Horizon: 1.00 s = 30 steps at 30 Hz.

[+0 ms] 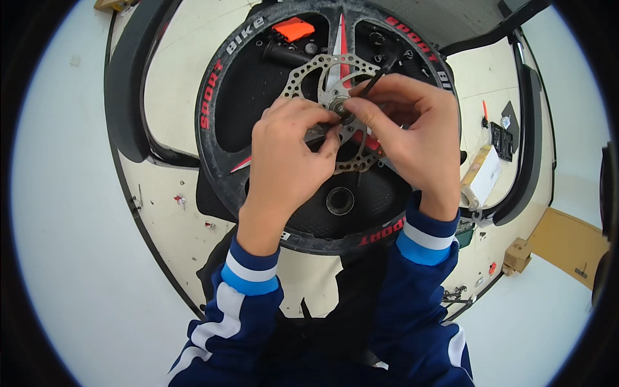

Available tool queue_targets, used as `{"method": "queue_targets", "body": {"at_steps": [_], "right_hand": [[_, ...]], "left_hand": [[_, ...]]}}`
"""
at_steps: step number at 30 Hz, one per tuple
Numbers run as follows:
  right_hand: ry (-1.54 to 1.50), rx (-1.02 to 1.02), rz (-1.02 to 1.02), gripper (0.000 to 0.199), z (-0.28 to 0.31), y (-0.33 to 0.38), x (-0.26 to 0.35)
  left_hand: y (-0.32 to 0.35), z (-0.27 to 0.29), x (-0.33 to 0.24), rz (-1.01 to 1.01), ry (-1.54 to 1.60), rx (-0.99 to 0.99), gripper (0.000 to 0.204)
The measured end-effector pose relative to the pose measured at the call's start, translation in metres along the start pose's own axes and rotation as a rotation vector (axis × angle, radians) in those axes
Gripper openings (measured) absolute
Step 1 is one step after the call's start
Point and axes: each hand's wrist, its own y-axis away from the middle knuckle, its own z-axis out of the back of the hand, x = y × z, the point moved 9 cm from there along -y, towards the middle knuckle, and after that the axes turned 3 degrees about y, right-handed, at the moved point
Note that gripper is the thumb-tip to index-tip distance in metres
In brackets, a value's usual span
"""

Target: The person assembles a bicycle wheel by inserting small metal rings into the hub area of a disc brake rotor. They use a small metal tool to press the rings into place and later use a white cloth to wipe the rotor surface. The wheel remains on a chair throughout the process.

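Right there at the wheel's point(209, 109) middle, both hands were in close! The wheel lay flat between two black armrests point(126, 84), its holed metal disc point(306, 71) facing up, and the hub point(340, 106) sat at its centre. The left hand point(290, 148) came in from the wheel's near left, thumb and forefinger slightly parted at the hub's edge; whether they pinched anything small, you could not tell. In from the wheel's near right came the right hand point(425, 126), fingers curled, thumb and forefinger nearly together over the hub, their grip hidden too. A thin dark rod point(385, 66) ran by that forefinger, held or not, impossible to say. A round ring point(340, 201) showed inside the wheel's near opening, an orange piece point(293, 29) and a black handle grip point(278, 54) in its far-left one.
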Motion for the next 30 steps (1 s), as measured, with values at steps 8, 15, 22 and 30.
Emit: {"method": "queue_targets", "body": {"at_steps": [8,15,22,30], "right_hand": [[-0.014,0.029,0.028,0.013,-0.006,-0.001,0.003],[-0.021,0.048,0.049,0.017,-0.008,0.001,-0.004],[0.001,0.044,0.032,0.016,-0.008,0.002,-0.002],[-0.057,0.020,0.037,0.014,-0.013,0.001,-0.003]], "left_hand": [[-0.001,0.006,0.003,0.087,0.078,-0.007,0.017],[-0.001,0.008,0.002,0.046,0.028,-0.031,0.017],[0.000,0.009,0.005,0.037,0.039,-0.062,0.014],[0.000,0.006,0.008,0.076,0.097,-0.049,0.015]]}}
